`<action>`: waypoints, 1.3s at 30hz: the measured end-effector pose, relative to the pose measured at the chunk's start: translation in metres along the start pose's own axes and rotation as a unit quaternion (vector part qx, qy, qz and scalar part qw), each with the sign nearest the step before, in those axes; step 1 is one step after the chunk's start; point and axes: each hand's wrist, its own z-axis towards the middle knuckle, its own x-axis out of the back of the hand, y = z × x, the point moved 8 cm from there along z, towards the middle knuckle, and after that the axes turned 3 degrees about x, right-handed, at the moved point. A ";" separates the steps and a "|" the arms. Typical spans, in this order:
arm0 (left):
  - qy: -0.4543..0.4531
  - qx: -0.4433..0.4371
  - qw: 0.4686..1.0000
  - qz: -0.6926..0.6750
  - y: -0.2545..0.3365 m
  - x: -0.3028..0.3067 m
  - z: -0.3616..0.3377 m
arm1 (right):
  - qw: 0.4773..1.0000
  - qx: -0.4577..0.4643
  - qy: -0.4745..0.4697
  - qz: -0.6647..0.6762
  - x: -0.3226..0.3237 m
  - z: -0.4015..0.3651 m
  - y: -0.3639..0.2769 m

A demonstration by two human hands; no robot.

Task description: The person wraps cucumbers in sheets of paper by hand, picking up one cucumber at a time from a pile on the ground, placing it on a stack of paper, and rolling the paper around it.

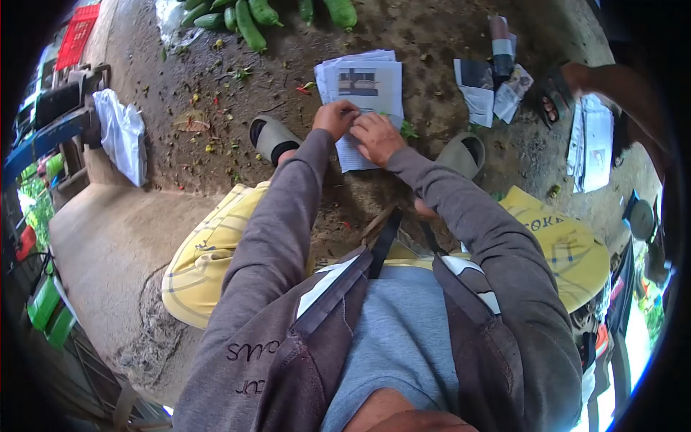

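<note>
A stack of printed paper sheets (360, 65) lies on the dirt-strewn floor between my feet, with a picture printed on the top page. My left hand (335, 119) is over the left side of the stack, its thumb and fingers pinched together; what is between them is too small to make out. Close beside it, my right hand (378, 137) rests on the sheets with its fingers laid out over the paper. A bit of green leaf (408, 129) shows at the right edge of the stack.
Long green vegetables (248, 25) lie at the top beside a clear plastic bag (176, 21). Newspaper pieces (475, 90) and a dark bundle (502, 47) are at right, near another person's foot (550, 108). More folded newspaper (592, 140) lies farther right. A white bag (121, 137) hangs at left.
</note>
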 end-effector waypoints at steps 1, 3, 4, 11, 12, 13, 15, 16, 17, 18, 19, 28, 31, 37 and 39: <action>0.000 0.013 1.000 0.002 -0.001 -0.001 0.001 | 0.999 -0.021 -0.019 -0.024 -0.013 -0.005 0.007; 0.035 0.012 0.999 0.020 -0.004 0.001 0.004 | 0.998 -0.013 0.014 -0.061 -0.024 -0.007 0.018; 0.072 -0.001 0.997 0.036 -0.004 0.004 0.005 | 0.997 -0.005 0.023 -0.076 -0.025 -0.007 0.021; 0.369 0.169 0.902 -0.145 -0.076 0.009 -0.048 | 0.997 -0.071 -0.005 -0.033 -0.019 0.015 0.058; 0.324 0.236 0.888 -0.226 -0.113 -0.020 -0.052 | 0.996 -0.081 -0.007 -0.034 -0.016 0.019 0.061; 0.275 0.299 0.861 -0.305 -0.126 -0.037 -0.055 | 0.995 -0.091 -0.009 -0.036 -0.013 0.024 0.064; 0.075 0.318 0.706 -0.628 -0.110 -0.092 -0.048 | 0.994 -0.107 -0.021 -0.003 -0.014 0.027 0.070; 0.046 0.310 0.697 -0.646 -0.096 -0.100 -0.043 | 0.994 -0.111 -0.008 0.024 -0.013 0.030 0.076; 0.050 0.295 0.702 -0.646 -0.086 -0.101 -0.037 | 0.992 -0.114 0.004 0.050 -0.013 0.030 0.080; 0.054 0.281 0.708 -0.646 -0.069 -0.094 -0.031 | 0.987 -0.131 -0.001 0.088 -0.017 0.028 0.086; 0.058 0.265 0.714 -0.645 -0.055 -0.087 -0.024 | 0.981 -0.147 -0.005 0.125 -0.020 0.027 0.091; 0.107 0.150 0.709 -0.680 -0.010 -0.047 -0.009 | 0.945 -0.225 0.033 0.236 0.007 0.009 0.080; 0.110 0.136 0.709 -0.683 0.010 -0.038 0.006 | 0.928 -0.215 0.304 0.027 0.064 -0.003 0.085; 0.146 0.151 0.763 -0.612 0.045 -0.034 0.025 | 0.912 -0.291 0.038 0.286 0.055 0.009 0.105; 0.085 0.108 0.719 -0.681 0.070 -0.037 0.033 | 0.954 -0.196 0.115 0.197 0.078 0.011 0.106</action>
